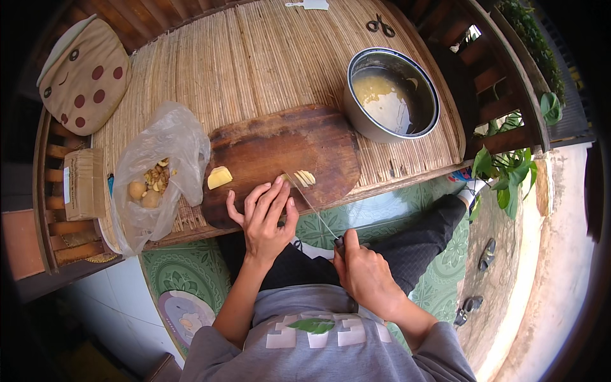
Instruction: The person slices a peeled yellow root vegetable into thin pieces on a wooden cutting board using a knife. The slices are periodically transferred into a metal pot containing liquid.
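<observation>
On the wooden cutting board (267, 143), my left hand (267, 215) presses its fingertips on a small yellowish piece, probably potato, mostly hidden by the fingers. My right hand (367, 274) grips the dark handle of a kitchen knife (312, 207), whose blade tip lies beside my left fingertips. Several thin cut strips (304, 178) rest just right of the blade. Flat yellow slices (219, 177) lie in a small stack at the board's left side.
A metal pot (382, 133) holding cloudy liquid stands right of the board. To the left are a plastic bag (167, 129) with potatoes (151, 198) and peelings, and a cardboard box (85, 186). Scissors (380, 26) lie on the bamboo mat (267, 57); a cushion (86, 76) leans at far left.
</observation>
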A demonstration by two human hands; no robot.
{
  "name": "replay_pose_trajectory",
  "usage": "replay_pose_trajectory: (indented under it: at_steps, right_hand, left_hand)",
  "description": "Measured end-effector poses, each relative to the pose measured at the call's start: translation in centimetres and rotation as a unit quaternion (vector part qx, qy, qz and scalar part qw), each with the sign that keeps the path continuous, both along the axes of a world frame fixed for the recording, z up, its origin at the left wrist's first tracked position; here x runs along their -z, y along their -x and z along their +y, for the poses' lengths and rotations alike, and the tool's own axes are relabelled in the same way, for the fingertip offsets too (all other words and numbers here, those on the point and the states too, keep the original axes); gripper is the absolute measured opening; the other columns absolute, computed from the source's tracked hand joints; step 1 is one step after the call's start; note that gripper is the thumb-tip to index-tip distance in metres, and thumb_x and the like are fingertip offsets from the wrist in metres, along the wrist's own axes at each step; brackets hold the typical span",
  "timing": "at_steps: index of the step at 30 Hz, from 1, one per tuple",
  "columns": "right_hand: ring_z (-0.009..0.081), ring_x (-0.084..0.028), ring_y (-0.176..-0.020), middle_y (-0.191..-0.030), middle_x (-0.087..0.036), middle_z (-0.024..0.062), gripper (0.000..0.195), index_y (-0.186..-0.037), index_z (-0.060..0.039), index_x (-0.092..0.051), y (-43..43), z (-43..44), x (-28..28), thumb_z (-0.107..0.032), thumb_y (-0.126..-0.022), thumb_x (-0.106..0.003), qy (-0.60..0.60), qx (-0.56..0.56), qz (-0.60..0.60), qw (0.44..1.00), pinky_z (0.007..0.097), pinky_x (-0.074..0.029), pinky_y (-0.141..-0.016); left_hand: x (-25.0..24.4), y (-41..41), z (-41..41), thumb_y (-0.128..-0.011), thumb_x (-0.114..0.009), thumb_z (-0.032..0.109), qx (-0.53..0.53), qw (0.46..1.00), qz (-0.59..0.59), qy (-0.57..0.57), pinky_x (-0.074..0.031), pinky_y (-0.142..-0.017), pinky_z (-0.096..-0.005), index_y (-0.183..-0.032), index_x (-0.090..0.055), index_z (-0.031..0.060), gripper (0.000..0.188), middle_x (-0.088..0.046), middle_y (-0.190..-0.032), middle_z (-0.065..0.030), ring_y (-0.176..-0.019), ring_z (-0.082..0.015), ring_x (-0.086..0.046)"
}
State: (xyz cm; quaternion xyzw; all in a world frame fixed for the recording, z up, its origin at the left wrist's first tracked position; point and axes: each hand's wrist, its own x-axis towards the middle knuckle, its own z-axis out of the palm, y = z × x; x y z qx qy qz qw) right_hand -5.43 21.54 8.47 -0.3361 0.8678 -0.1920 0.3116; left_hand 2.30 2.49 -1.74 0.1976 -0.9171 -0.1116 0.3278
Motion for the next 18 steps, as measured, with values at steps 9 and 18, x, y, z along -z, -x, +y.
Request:
replay_pose_trajectory:
  at_steps: [9, 18]
  right_hand:
    - [0.0505, -0.066, -0.065, -0.07, -0.065, 0.0283, 0.025, -0.105, 0.0014, -0.041, 0.2, -0.5, 1.4, -0.017, -0.102, -0.058, 0.022, 0.002, -0.019, 1.0, 0.0573, -0.053, -0.056]
    - [0.052, -0.066, -0.066, -0.071, -0.066, 0.0296, 0.024, -0.104, 0.0008, -0.041, 1.0, 0.1, 1.7, -0.017, -0.103, -0.057, 0.062, 0.024, -0.053, 0.996, 0.0589, -0.053, -0.059]
  left_hand:
    - [0.1, -0.1, 0.0, -0.086, -0.077, 0.018, 0.005, 1.0, 0.0, 0.006, -0.013, -0.124, -0.0556, -0.118, -0.078, 0.0108, 0.033, -0.074, -0.122, 0.0031, -0.112, -0.0148, -0.065]
    - [0.1, -0.5, 0.1, -0.089, -0.074, 0.019, -0.005, 0.999, -0.03, 0.015, -0.012, -0.124, -0.0549, -0.126, -0.075, 0.0126, 0.038, -0.072, -0.129, 0.0035, -0.118, -0.017, -0.062]
